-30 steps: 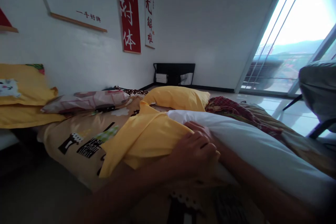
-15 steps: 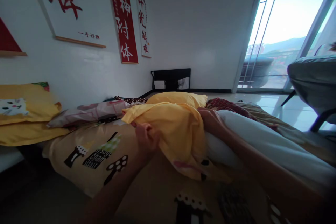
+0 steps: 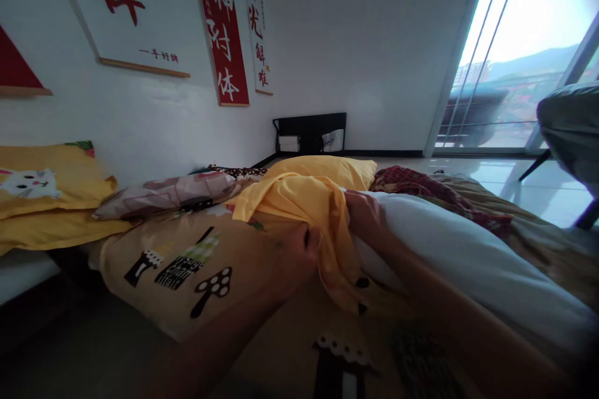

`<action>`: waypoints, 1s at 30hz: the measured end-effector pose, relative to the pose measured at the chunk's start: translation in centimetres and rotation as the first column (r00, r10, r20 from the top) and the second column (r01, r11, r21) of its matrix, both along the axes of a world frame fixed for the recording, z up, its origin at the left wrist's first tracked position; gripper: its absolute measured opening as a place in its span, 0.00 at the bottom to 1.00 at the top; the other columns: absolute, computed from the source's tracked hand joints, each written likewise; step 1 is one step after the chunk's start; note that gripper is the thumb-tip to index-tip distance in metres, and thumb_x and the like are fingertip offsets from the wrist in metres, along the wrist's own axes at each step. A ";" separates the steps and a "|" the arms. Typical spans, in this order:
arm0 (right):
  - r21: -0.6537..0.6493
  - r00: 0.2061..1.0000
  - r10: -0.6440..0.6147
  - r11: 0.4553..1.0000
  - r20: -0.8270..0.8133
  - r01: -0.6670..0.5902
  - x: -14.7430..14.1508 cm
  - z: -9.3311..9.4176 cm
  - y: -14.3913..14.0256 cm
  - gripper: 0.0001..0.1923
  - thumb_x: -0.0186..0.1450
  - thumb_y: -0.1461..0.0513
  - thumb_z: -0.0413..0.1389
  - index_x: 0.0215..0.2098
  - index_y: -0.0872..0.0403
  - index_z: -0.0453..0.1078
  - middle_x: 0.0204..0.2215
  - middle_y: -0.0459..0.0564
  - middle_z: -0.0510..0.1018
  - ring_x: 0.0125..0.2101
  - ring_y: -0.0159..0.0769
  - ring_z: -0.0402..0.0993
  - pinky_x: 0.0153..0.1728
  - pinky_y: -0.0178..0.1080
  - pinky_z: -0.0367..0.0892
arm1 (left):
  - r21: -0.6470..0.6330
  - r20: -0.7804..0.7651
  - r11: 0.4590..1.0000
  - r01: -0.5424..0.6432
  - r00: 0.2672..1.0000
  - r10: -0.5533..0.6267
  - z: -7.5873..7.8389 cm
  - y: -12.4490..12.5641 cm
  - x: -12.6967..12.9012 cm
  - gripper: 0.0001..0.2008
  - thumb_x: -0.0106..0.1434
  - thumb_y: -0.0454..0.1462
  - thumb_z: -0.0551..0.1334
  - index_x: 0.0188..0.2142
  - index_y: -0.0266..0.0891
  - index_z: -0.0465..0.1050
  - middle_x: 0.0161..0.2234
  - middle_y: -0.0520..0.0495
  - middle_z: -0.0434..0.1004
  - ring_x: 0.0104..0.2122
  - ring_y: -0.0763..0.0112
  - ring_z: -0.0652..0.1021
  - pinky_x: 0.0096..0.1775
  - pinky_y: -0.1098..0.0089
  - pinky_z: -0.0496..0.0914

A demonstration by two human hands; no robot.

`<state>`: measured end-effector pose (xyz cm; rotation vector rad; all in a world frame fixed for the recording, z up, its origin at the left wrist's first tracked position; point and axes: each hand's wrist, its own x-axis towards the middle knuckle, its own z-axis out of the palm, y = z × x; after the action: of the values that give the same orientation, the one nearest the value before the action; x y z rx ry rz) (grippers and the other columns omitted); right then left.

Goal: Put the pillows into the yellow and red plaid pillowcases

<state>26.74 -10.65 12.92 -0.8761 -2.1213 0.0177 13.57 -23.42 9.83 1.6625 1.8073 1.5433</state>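
Observation:
A yellow pillowcase [image 3: 299, 190] lies bunched in front of me, with a dark-and-pink print on its lower part. My left hand [image 3: 299, 252] is closed on the pillowcase's near edge, thumb pressed against the fingers. At the cloth's right side, my right hand [image 3: 364, 215] grips it where it meets a white pillow [image 3: 435, 230]. The right fingertips are hidden by the cloth. Part of the white pillow lies under my right forearm. Below both hands spreads a tan quilt [image 3: 262, 349] printed with mushrooms and lettering.
Behind the pillowcase lies another yellow pillow [image 3: 322, 166]. Yellow cat-print pillows [image 3: 51, 206] and a pinkish patterned pillow [image 3: 173, 193] sit to the left. A dark red checked cloth [image 3: 416, 184] is at the right. A grey chair [image 3: 571, 131] stands by the glass door.
My left hand has moved right and slightly up toward my right hand, bunching the pillowcase narrower. My right hand stays at the cloth's right side. The view has shifted slightly.

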 end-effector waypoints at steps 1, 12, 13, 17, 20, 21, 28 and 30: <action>-0.022 1.000 0.010 1.000 -0.014 -0.010 -0.4 -0.5 -0.5 0.14 0.59 0.56 0.46 0.23 0.55 0.66 0.22 0.47 0.68 0.25 0.31 0.58 0.25 0.35 0.44 | -0.012 0.024 0.999 0.041 0.999 -0.040 0.2 0.0 0.9 0.17 0.66 0.46 0.51 0.25 0.38 0.61 0.24 0.52 0.65 0.26 0.74 0.65 0.29 0.72 0.58; -0.132 0.986 -0.018 0.991 -0.168 -0.004 -0.6 -0.5 1.3 0.16 0.63 0.58 0.41 0.24 0.54 0.64 0.23 0.50 0.72 0.25 0.33 0.61 0.27 0.36 0.53 | -0.286 -0.068 0.778 0.559 0.798 -0.599 -1.0 -3.9 6.5 0.12 0.61 0.34 0.55 0.22 0.38 0.55 0.21 0.54 0.60 0.23 0.76 0.61 0.27 0.71 0.54; -0.123 0.984 -0.018 0.992 -0.175 -0.004 -0.4 -0.2 1.7 0.16 0.63 0.58 0.41 0.24 0.54 0.64 0.24 0.50 0.72 0.26 0.34 0.62 0.27 0.36 0.54 | -0.291 -0.090 0.742 0.604 0.755 -0.650 -0.8 -4.2 6.5 0.12 0.61 0.34 0.55 0.22 0.38 0.55 0.20 0.54 0.59 0.23 0.77 0.60 0.27 0.71 0.55; -0.095 0.990 0.073 0.992 -0.119 -0.084 0.7 -0.4 2.1 0.14 0.60 0.58 0.46 0.24 0.55 0.70 0.25 0.50 0.73 0.28 0.35 0.65 0.31 0.36 0.58 | -0.143 0.033 0.775 0.616 0.785 -0.618 0.1 -3.3 5.0 0.13 0.64 0.38 0.53 0.24 0.38 0.56 0.22 0.54 0.59 0.24 0.76 0.61 0.28 0.72 0.56; -0.078 0.976 0.215 0.973 -0.026 -0.216 2.0 -0.9 1.1 0.15 0.58 0.57 0.52 0.37 0.54 0.77 0.30 0.49 0.75 0.33 0.37 0.70 0.38 0.37 0.63 | -0.005 0.151 0.934 0.356 0.924 -0.351 0.0 -1.7 3.1 0.16 0.66 0.44 0.52 0.25 0.38 0.56 0.23 0.54 0.58 0.26 0.75 0.60 0.28 0.73 0.57; -0.038 0.969 0.245 0.969 -0.014 -0.245 2.5 -0.9 0.4 0.18 0.58 0.57 0.54 0.43 0.53 0.76 0.33 0.49 0.76 0.35 0.37 0.71 0.40 0.38 0.65 | 0.020 0.146 0.950 0.310 0.940 -0.310 -0.1 -1.3 2.5 0.17 0.66 0.45 0.52 0.24 0.39 0.56 0.23 0.54 0.57 0.26 0.76 0.60 0.29 0.73 0.56; 0.552 0.981 0.166 0.830 -0.099 -0.085 3.9 -1.8 -8.9 0.12 0.64 0.65 0.51 0.45 0.53 0.70 0.39 0.52 0.74 0.39 0.38 0.70 0.43 0.43 0.65 | 0.062 0.116 0.943 0.327 0.936 -0.332 0.9 -1.5 1.8 0.18 0.65 0.45 0.55 0.23 0.38 0.56 0.22 0.55 0.56 0.24 0.77 0.59 0.27 0.73 0.55; 0.487 0.993 0.112 0.870 -0.029 -0.084 3.1 -3.3 -10.4 0.14 0.65 0.64 0.50 0.49 0.57 0.66 0.39 0.55 0.75 0.38 0.40 0.71 0.39 0.41 0.67 | 0.124 0.084 0.953 0.277 0.954 -0.288 1.2 -1.5 2.1 0.17 0.66 0.43 0.55 0.24 0.37 0.58 0.22 0.54 0.59 0.25 0.76 0.61 0.28 0.74 0.58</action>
<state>29.84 -21.04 9.61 -0.4597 -1.9820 -0.4181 15.68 -24.97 11.02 1.7665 1.3841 1.5912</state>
